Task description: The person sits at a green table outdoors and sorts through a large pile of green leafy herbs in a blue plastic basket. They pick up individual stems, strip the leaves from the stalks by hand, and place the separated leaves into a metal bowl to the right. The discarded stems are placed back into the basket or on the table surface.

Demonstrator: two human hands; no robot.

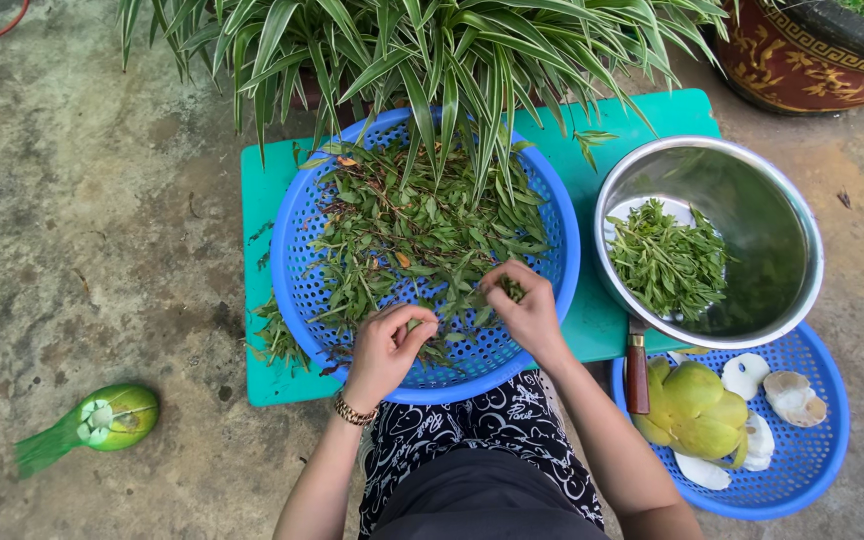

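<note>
- green stool (272,180): carries blue basket (297,250) at its middle, steel bowl (802,250) at right edge.
- leafy stems (412,220): heaped in basket; light, limp, likely tear-prone; best pinched at stalks.
- left hand (384,350): fingers closed on stems, basket's near rim.
- right hand (527,305): fingertips pinching a sprig.

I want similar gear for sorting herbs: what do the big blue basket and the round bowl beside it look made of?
The blue basket looks like moulded plastic: uniform matte colour, a grid of small holes. The bowl seems polished metal, probably stainless steel: grey shine, mirror-like reflections on its inner wall. Both hands pick at the leaves.
</note>
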